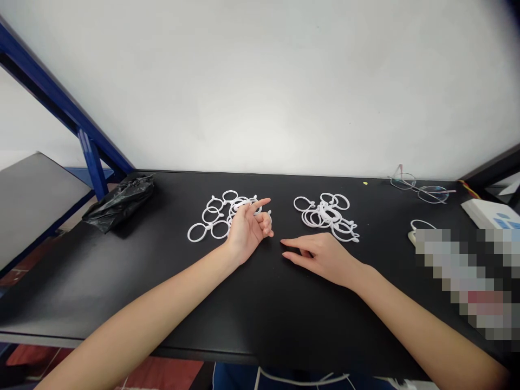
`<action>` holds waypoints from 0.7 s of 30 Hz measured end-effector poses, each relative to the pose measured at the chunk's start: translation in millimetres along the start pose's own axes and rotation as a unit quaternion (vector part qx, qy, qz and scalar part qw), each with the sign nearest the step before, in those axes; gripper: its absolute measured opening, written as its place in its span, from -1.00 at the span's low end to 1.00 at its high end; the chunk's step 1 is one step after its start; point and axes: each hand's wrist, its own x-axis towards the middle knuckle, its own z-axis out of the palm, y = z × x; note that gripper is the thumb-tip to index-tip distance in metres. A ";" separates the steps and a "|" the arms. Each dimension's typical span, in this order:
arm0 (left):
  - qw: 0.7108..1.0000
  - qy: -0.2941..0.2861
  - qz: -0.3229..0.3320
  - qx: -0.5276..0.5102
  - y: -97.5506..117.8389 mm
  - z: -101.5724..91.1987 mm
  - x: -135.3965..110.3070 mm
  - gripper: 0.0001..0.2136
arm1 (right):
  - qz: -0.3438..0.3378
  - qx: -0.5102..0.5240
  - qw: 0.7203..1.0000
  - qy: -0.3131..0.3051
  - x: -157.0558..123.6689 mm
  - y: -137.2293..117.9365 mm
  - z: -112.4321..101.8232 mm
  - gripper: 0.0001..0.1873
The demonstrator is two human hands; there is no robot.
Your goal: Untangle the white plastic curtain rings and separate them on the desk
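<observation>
My left hand (252,225) rests palm up at the right side of a loose pile of white plastic curtain rings (240,205). Its index finger stretches out and the other fingers curl loosely, with nothing visible in them. Part of that pile is hidden behind the hand. My right hand (319,255) is palm down over the black table (260,303), index finger and thumb apart and pointing left; it holds nothing. Just beyond it lies a second pile of white rings (325,212), each with a small eyelet.
A crumpled black plastic bag (122,203) lies at the left. Eyeglasses (433,193) stand at the back right, near a yellow speck (365,183). A white box (489,214) and a blurred-out object (459,271) occupy the right side. A blue metal frame (65,103) rises at the left.
</observation>
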 end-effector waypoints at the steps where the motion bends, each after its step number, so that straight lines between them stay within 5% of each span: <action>1: 1.000 0.001 0.000 0.001 0.0 0.3 0.0 -0.61 | 0.009 -0.003 1.000 0.001 0.1 -0.2 0.3 -0.65; 21: 1.000 -0.003 -0.001 0.009 -0.4 -1.6 1.0 -0.61 | 0.092 -0.026 0.995 -0.016 3.3 -7.3 2.1 -0.65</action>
